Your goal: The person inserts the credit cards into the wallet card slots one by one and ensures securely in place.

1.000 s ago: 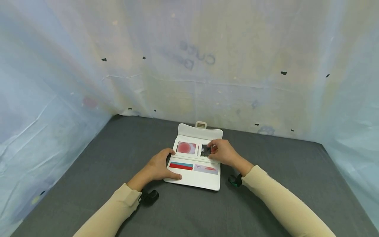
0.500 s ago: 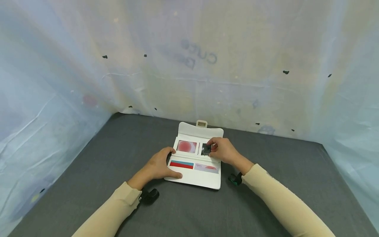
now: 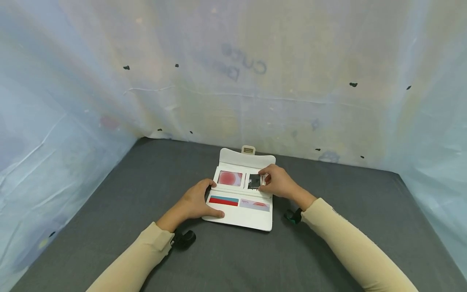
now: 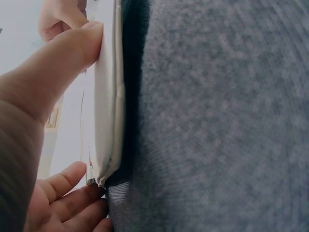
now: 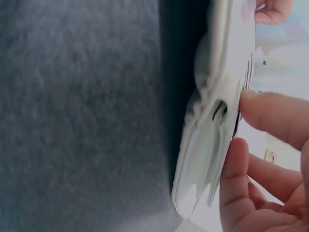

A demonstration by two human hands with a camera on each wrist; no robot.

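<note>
Wallet point(image 3: 240, 194), white and lying open flat on the grey bench point(image 3: 109, 227), is the landmark in the head view. The left hand point(image 3: 197, 202) rests on its near left edge, thumb laid across the cover and fingers curled over the side. The right hand point(image 3: 279, 183) pinches a small black card point(image 3: 254, 181) at the wallet's far right slot, beside a red-and-white card point(image 3: 230, 178); two more cards sit in the near slots.

From the left wrist, the wallet point(image 4: 107, 111) shows edge-on, thin and soft-sided, with the thumb point(image 4: 67, 48) pressing its top face.

From the right wrist, the layered pockets point(image 5: 212, 140) gape slightly and look floppy; the fingers point(image 5: 270, 116) pinch at the slot's mouth. The card seems light, stiff and slick, best taken by its free edge while the wallet is pinned down.
</note>
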